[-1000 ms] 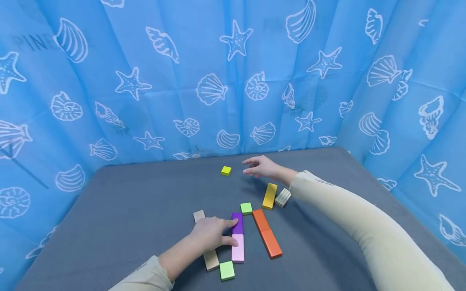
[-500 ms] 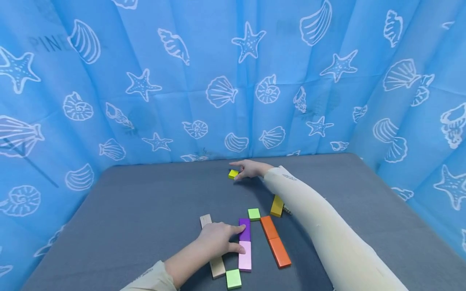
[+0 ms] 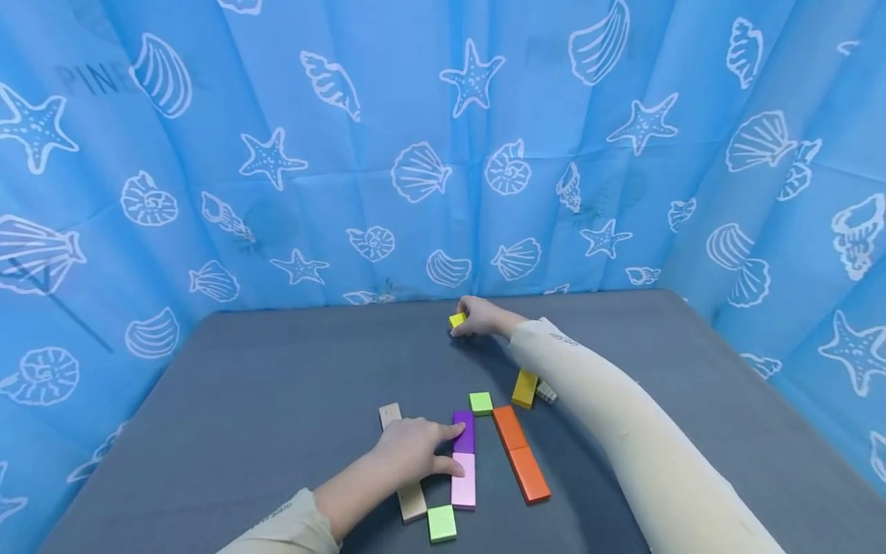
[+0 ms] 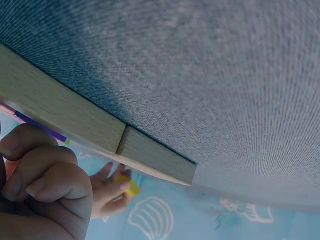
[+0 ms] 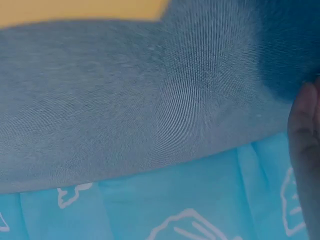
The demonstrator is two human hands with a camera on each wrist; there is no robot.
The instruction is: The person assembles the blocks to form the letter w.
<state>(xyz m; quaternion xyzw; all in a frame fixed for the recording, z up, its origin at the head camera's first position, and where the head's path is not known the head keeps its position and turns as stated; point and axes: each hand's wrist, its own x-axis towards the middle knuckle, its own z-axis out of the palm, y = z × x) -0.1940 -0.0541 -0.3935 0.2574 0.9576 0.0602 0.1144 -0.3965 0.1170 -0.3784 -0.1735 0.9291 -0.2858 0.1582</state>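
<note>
Blue seashell curtains [image 3: 415,115] ringed the grey table [image 3: 263,400]. I saw the right hand [image 3: 481,317] pinching a small yellow block [image 3: 457,319] near the far edge, while the left hand [image 3: 411,450] rested, fingers relaxed, touching the purple block [image 3: 465,433] and pink block [image 3: 464,485].

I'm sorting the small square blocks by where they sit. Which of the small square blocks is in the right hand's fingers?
The yellow square block, at the far edge of the table, pinched by the right hand. Both green square blocks lie untouched near the long blocks.
</note>
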